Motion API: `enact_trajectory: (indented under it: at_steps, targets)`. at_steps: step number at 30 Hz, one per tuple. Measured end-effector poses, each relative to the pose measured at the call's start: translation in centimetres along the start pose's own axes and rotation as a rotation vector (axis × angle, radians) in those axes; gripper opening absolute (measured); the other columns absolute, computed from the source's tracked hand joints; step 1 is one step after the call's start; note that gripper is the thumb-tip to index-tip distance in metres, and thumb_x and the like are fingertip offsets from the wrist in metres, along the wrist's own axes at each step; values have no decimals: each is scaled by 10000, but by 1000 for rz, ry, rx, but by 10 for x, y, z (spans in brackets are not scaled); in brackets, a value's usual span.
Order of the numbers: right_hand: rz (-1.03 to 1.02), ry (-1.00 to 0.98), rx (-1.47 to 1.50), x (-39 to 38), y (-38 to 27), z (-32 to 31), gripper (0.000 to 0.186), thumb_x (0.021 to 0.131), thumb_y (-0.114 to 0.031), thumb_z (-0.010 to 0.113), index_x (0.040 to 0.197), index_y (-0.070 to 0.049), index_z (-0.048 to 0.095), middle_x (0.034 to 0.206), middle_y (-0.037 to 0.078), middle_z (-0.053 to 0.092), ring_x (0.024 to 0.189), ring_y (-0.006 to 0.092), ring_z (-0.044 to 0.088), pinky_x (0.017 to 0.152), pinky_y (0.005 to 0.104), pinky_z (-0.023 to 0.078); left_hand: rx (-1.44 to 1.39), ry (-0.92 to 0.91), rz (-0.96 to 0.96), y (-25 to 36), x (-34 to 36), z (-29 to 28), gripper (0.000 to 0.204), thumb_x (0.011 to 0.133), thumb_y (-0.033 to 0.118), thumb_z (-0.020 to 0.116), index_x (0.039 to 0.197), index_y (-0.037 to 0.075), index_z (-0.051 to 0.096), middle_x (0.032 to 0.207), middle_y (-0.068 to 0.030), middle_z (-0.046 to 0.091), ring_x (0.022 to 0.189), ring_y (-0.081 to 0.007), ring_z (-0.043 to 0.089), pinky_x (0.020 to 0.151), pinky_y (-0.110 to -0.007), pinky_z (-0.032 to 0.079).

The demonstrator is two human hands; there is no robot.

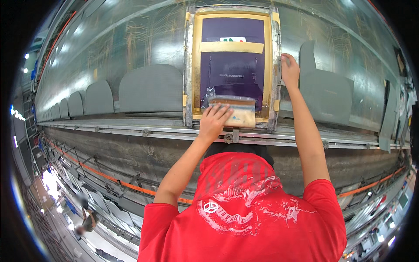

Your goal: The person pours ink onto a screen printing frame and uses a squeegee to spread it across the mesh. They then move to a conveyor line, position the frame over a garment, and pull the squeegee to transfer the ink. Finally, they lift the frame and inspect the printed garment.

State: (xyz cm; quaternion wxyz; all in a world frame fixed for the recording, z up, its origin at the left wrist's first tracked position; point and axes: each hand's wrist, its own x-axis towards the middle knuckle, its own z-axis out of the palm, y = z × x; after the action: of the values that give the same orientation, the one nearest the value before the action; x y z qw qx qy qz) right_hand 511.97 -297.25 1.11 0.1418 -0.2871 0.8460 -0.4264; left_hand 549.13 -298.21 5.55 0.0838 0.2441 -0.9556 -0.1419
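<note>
A screen-printing frame (276,39) with a purple mesh (231,65) lies on the long table in front of me. My left hand (214,118) is closed on a wide squeegee (240,117), which has a pale, stained body and a brown strip along its far side. The squeegee rests at the near end of the mesh, beside some dark wet-looking ink (235,91). My right hand (290,72) grips the frame's right side with bent fingers; the thumb is partly hidden. A strip of tan tape (231,47) crosses the mesh near its far end.
Grey cut fabric-like panels (150,89) lie in a row along the table to the left. More grey panels (327,96) lie to the right. A metal rail (166,134) with bolts runs along the table's near edge. Another person (89,220) is far off at lower left.
</note>
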Motion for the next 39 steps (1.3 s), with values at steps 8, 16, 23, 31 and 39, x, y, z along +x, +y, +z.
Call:
enact_trajectory:
  at_steps: [8, 16, 23, 31, 39]
  targets:
    - [-571, -166, -549, -1, -66, -37, 460, 898, -461, 680, 1226, -138, 703, 1264, 120, 613, 1159, 319, 563, 939, 471, 490, -222, -74, -83, -78, 136, -15, 480, 750, 22, 665, 1194, 195, 724, 1203, -51, 710, 1093, -279, 660, 942, -399, 522]
    - [-673, -482, -460, -35, -85, 16, 402, 719, -165, 798, 1096, -77, 692, 1122, 106, 637, 1050, 310, 584, 910, 410, 507, -174, 42, -77, -81, 177, -12, 413, 761, 62, 683, 1131, 228, 762, 1161, -19, 730, 1061, -250, 682, 890, -375, 548]
    - [-571, -480, -374, -128, -67, -2, 483, 656, -41, 784, 1126, -27, 671, 1076, 94, 618, 1008, 300, 563, 913, 398, 497, -113, 27, -105, -39, 89, 9, 458, 735, 23, 685, 1149, 213, 739, 1245, 25, 701, 1170, -212, 637, 975, -387, 477]
    - [97, -741, 214, -118, -66, -54, 462, 817, -193, 790, 1226, -24, 655, 1168, 105, 628, 1008, 251, 612, 904, 386, 510, -144, -1, -78, -15, 43, 4, 589, 667, -24, 693, 1219, 181, 706, 1306, -6, 668, 1204, -248, 612, 992, -400, 485]
    - [156, -128, 82, 3, 18, -11, 315, 985, -330, 599, 1198, -111, 675, 910, 131, 704, 828, 257, 658, 779, 390, 505, -203, 25, -55, -7, 33, 1, 540, 719, 2, 659, 1244, 130, 674, 1341, -38, 639, 1254, -289, 565, 1036, -450, 455]
